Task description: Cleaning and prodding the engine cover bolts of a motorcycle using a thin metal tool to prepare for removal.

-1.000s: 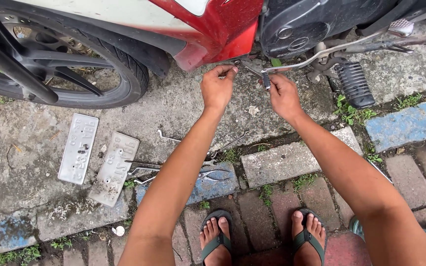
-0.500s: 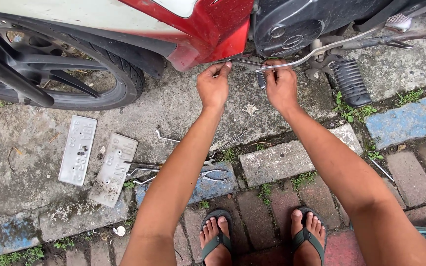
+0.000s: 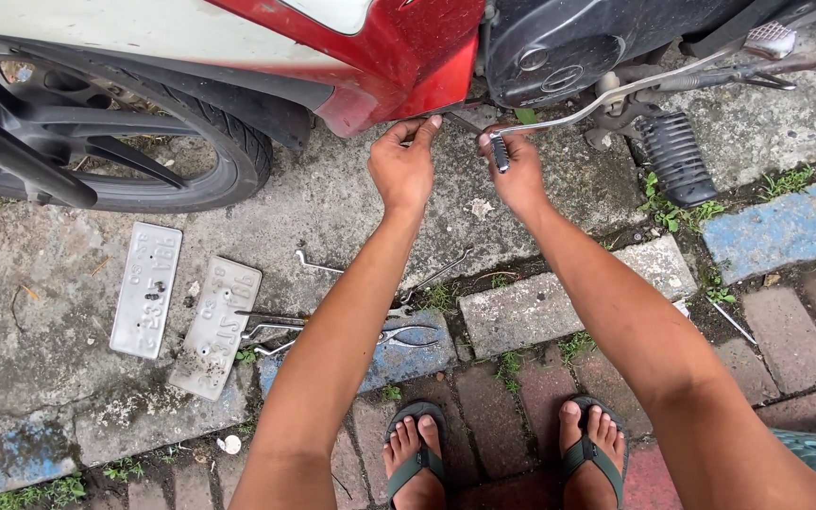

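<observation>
Reaching far under red fairing [image 3: 399,66]: left hand [image 3: 403,170] fingertips pinched at edge; right hand [image 3: 518,170] clenched on metal tool [image 3: 500,151].

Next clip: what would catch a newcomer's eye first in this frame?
Two bare hands, the left hand and right hand, meet at the top centre under the red panel of a motorbike, beside its black front wheel. On the concrete at the left lie two grey number plates, with loose metal tools next to them. At the bottom edge, two feet in sandals stand on the brick paving.
</observation>
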